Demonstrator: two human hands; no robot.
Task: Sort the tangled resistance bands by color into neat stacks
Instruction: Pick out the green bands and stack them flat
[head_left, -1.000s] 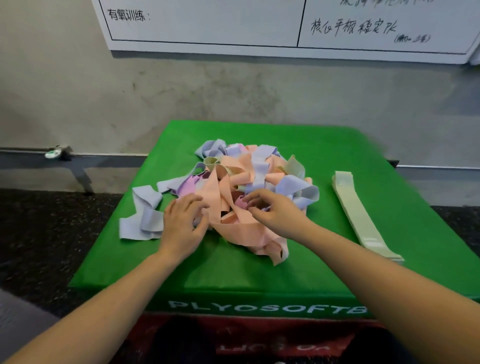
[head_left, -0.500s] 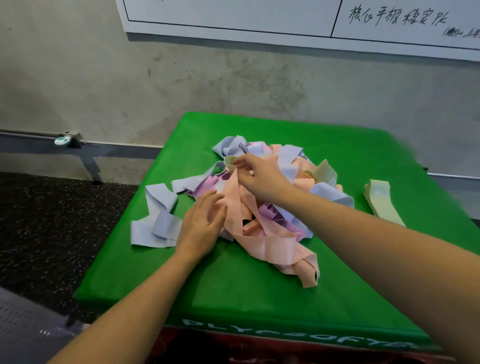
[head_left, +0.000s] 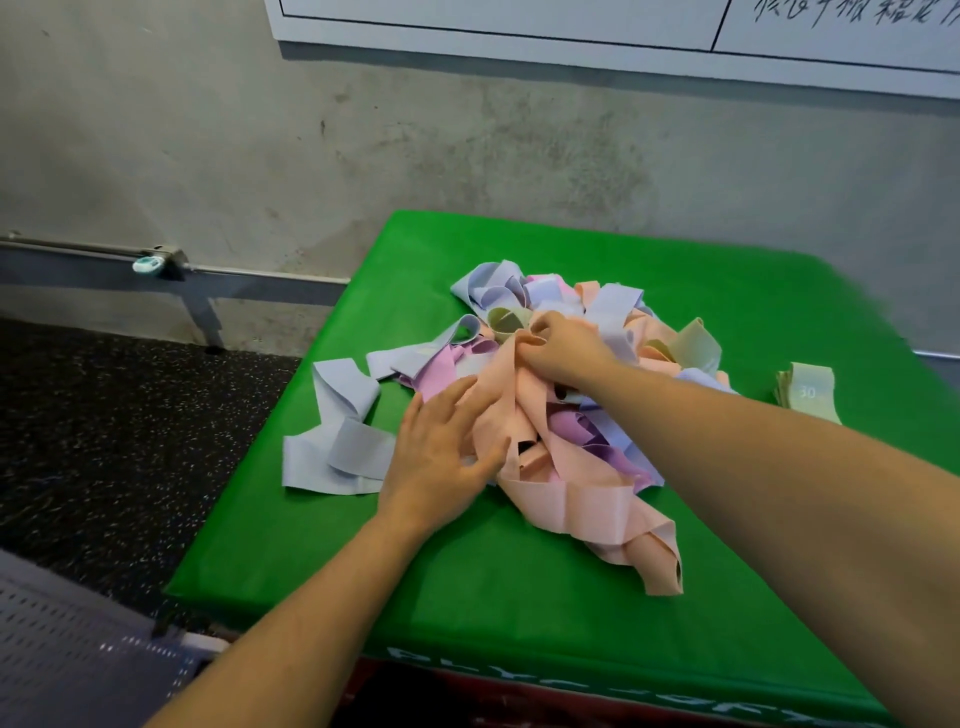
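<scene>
A tangled heap of resistance bands lies on the green soft box (head_left: 467, 582). Peach bands (head_left: 576, 501) run from the heap's middle toward the near right. Lavender-blue bands (head_left: 340, 441) spill out to the left, pink ones (head_left: 439, 371) show in between, and pale green loops (head_left: 506, 319) sit near the top. My right hand (head_left: 563, 348) pinches a fold of a peach band at the heap's centre. My left hand (head_left: 441, 452) lies flat, fingers spread, on the heap's left side. A pale green band stack (head_left: 808, 392) lies apart at the right, partly hidden by my right arm.
The box stands against a grey concrete wall (head_left: 467, 156) with a whiteboard (head_left: 571, 31) above. Dark speckled floor (head_left: 104, 441) lies to the left, with a metal rail (head_left: 156, 260) along the wall and a perforated grey surface (head_left: 62, 649) at the near left.
My right hand moved from the heap's near side up to its centre and took a pinch of a peach band. The left hand flattened on the heap. The view shifted left.
</scene>
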